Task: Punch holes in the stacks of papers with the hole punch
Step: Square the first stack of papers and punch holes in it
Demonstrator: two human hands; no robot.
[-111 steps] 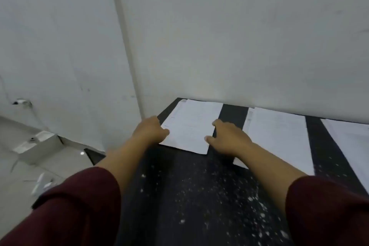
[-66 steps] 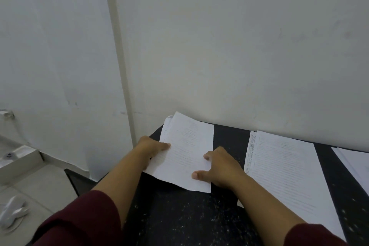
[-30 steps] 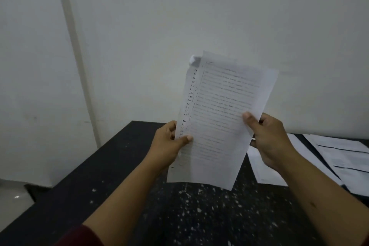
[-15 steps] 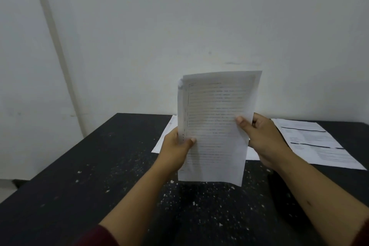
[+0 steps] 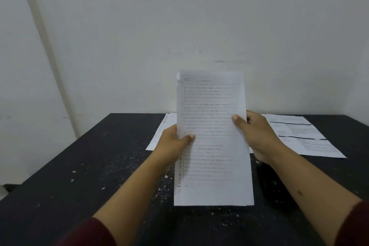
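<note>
Lowered upright, printed stack (image 5: pixel 213 146) touches table (image 5: pixel 79 175).

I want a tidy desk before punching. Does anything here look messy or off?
Yes. White specks litter the black table near the stack that both hands hold upright, and its top left corner looks curled.

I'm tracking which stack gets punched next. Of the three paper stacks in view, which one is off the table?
The middle stack, held upright by the left hand and right hand. The other two stacks lie flat on the black table.
</note>
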